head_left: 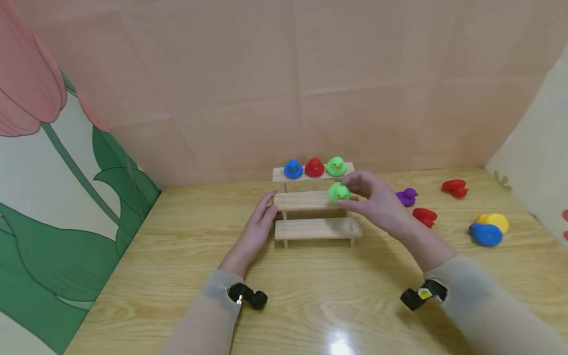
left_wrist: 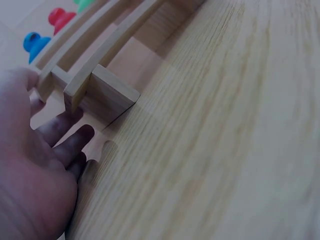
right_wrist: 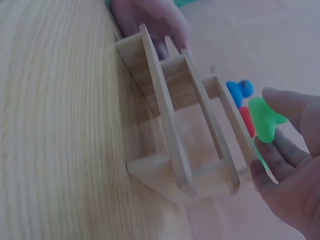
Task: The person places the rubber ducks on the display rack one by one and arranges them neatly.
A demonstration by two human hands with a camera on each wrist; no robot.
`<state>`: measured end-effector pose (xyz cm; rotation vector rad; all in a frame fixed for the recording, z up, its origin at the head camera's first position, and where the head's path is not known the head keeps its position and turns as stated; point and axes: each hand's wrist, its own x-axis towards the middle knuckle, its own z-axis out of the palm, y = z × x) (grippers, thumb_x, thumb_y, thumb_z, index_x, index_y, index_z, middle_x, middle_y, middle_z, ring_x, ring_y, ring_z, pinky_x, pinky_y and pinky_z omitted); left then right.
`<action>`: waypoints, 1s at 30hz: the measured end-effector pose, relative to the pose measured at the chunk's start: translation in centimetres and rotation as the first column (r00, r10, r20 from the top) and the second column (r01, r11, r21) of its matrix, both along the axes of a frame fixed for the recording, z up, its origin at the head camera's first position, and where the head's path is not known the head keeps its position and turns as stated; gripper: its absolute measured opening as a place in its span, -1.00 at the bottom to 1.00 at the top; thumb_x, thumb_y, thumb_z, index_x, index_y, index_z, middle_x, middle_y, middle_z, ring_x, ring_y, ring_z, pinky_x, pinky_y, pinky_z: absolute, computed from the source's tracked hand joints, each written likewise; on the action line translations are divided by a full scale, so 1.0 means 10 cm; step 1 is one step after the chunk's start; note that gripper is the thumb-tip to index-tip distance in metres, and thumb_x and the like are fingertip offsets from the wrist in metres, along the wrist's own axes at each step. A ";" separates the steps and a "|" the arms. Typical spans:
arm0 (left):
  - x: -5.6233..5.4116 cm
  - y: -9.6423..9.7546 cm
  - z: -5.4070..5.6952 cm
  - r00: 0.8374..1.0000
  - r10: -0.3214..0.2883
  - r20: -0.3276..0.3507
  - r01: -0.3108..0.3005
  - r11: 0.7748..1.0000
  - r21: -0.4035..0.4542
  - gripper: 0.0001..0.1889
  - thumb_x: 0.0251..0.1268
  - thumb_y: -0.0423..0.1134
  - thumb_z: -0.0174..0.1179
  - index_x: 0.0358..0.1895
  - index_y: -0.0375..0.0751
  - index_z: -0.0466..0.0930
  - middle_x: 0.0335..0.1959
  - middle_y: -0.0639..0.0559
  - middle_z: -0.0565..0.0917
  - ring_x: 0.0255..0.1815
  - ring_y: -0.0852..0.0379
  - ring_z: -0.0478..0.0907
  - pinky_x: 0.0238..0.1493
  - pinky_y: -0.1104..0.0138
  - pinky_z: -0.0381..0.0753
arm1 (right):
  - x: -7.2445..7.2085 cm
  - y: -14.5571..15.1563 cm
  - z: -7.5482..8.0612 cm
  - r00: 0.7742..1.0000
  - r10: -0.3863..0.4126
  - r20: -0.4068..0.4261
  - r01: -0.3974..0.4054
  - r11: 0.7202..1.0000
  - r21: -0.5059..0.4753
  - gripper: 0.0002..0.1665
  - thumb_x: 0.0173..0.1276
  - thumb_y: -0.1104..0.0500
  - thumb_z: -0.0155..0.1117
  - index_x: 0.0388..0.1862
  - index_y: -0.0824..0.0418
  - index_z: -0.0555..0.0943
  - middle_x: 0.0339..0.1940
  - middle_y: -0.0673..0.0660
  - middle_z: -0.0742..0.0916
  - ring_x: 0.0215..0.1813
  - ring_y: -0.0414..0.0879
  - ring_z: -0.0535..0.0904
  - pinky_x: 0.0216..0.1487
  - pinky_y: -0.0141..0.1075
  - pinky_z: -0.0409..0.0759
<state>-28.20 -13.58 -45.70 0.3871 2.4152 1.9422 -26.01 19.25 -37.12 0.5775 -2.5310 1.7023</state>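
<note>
The right hand (head_left: 377, 201) pinches a green duck (head_left: 339, 192) between thumb and fingers above the middle step of the wooden rack (head_left: 317, 228), while the left hand (head_left: 255, 230), fingers loosely extended, touches the rack's left end. Beyond the hands, a blue duck (head_left: 293, 169), red duck (head_left: 314, 167) and second green duck (head_left: 336, 166) line the top step. Right of the right hand, purple (head_left: 407, 197), red, yellow and blue ducks lie on the bench (head_left: 299, 319).

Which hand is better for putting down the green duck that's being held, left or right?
Probably the right hand: its thumb and fingers pinch the held green duck near the middle step. The left hand is at the other end of the step, holding no duck.
</note>
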 end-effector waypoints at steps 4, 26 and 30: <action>0.02 0.00 0.01 1.000 0.004 0.001 -0.004 1.000 -0.007 -0.38 0.82 0.23 -0.05 0.78 0.34 0.18 0.68 -0.09 0.39 0.66 -0.17 0.34 0.71 -0.16 0.12 | -0.04 -0.14 0.01 1.000 0.002 0.016 -0.003 1.000 0.004 -0.44 0.52 0.05 0.60 0.34 0.16 0.56 0.43 0.11 0.68 0.56 0.20 0.53 0.50 0.16 0.55; 0.01 0.01 0.01 1.000 -0.008 -0.002 0.008 1.000 -0.018 -0.36 0.85 0.21 -0.10 0.81 0.23 0.13 0.78 -0.07 0.22 0.70 -0.22 0.26 0.72 -0.20 0.07 | -0.22 -0.73 -0.02 0.998 0.069 0.003 -0.069 0.998 -0.013 -0.46 0.44 0.14 0.65 0.31 0.11 0.64 0.39 0.08 0.72 0.50 0.13 0.59 0.57 0.14 0.48; 0.00 0.02 0.00 1.000 -0.013 -0.002 0.013 1.000 -0.014 -0.33 0.85 0.22 -0.10 0.82 0.16 0.12 0.78 -0.08 0.21 0.71 -0.22 0.25 0.71 -0.20 0.08 | -0.23 -0.81 -0.04 0.998 0.061 -0.007 -0.061 0.998 0.014 -0.50 0.45 0.15 0.65 0.28 0.11 0.65 0.33 0.08 0.75 0.42 0.11 0.64 0.53 0.12 0.52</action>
